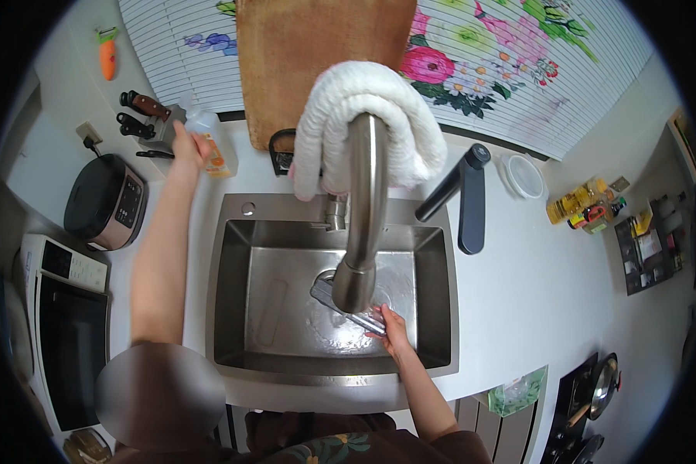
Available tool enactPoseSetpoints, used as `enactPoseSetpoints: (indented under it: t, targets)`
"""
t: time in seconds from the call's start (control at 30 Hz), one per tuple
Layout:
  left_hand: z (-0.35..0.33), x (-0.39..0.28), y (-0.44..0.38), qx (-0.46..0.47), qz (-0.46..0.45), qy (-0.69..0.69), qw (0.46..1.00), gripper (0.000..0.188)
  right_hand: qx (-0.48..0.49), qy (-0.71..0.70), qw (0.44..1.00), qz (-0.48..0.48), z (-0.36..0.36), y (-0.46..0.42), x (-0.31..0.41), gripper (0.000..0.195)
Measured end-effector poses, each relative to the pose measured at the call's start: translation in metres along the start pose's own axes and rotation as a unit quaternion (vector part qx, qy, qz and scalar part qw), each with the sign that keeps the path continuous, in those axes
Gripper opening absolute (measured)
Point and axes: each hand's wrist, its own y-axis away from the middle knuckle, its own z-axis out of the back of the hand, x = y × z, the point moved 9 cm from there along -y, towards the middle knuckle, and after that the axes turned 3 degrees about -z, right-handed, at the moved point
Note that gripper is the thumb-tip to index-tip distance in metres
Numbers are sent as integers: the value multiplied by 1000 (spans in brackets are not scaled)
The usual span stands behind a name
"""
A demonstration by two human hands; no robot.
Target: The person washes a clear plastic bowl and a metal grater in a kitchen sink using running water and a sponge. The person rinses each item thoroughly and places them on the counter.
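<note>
My left hand (191,148) is blurred by motion and reaches to the back left, at a clear plastic bottle (220,152) with an orange label. Its fingers overlap the bottle, but whether they grip it cannot be told. Below the faucet (366,232), my right hand (393,330) is closed on the lower right end of a long metal utensil (366,322). The utensil slants over the drain area of the stainless steel sink (267,261), its wide grey end up and left. The faucet head hides its middle. The sink floor is wet.
A knife block (165,130), a rice cooker (107,203) and a microwave (72,342) line the left. Behind the faucet are a rolled white towel (377,87) and a wooden cutting board (319,35). A black tap-like fixture (471,203), a lidded container (524,176) and oil bottles (574,201) stand at right.
</note>
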Motion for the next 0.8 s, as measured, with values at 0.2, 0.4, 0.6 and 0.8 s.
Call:
enactPoseSetpoints:
  t: [0.2, 0.4, 0.6, 0.8]
  targets:
    - [22, 279, 255, 204, 273, -210, 917, 41, -10, -11, 1000, -3, 8, -1, -10, 35]
    - [17, 333, 334, 276, 206, -404, 848, 16, -6, 14, 1000, -22, 4, 2, -19, 35]
    - [-10, 252, 375, 498, -397, -522, 566, 15, 3, 8, 1000, -23, 1, 1, -18, 33]
    - [-18, 245, 390, 500, -418, -502, 569, 20, 23, 16, 999, -16, -4, -3, -20, 25]
